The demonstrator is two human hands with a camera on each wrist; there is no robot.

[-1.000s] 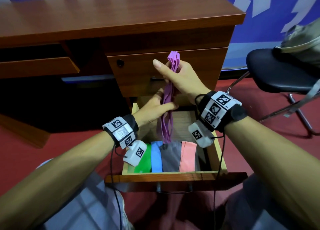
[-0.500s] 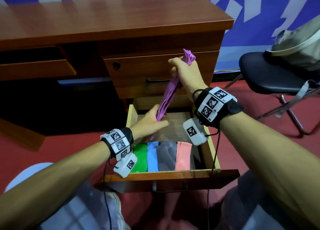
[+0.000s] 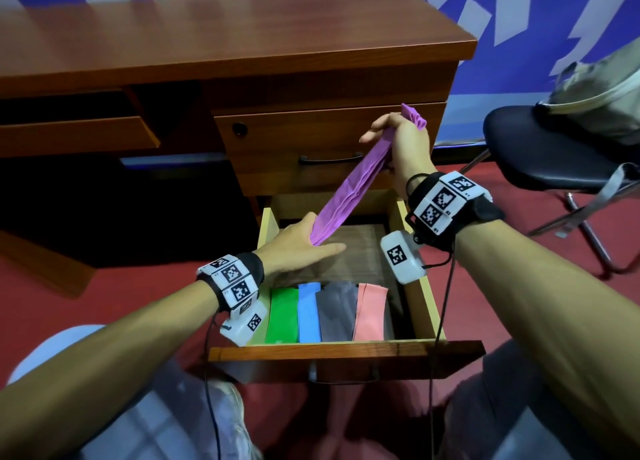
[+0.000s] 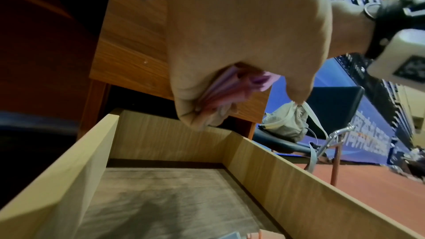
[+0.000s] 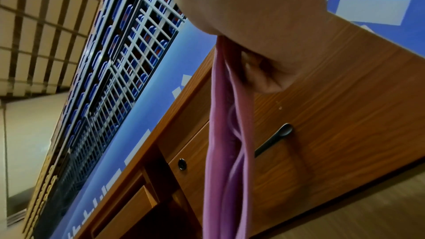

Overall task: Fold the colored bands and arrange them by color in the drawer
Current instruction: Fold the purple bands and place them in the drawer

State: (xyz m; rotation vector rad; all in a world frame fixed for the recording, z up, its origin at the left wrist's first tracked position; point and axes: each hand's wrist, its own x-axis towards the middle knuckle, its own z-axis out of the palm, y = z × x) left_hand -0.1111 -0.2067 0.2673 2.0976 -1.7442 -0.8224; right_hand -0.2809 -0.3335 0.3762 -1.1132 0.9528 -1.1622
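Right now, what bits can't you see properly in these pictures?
- Lower end of the purple band: head view, tucked under the left hand.
- Its upper part: right wrist view, buried in the right hand.
- Left edge of the green band: head view, behind the left wrist camera.
- Folded bands: left wrist view, cut off by the bottom edge.

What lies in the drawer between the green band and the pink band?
In the head view, a blue band and a grey band lie between the green band and the pink band, blue beside green, grey beside pink.
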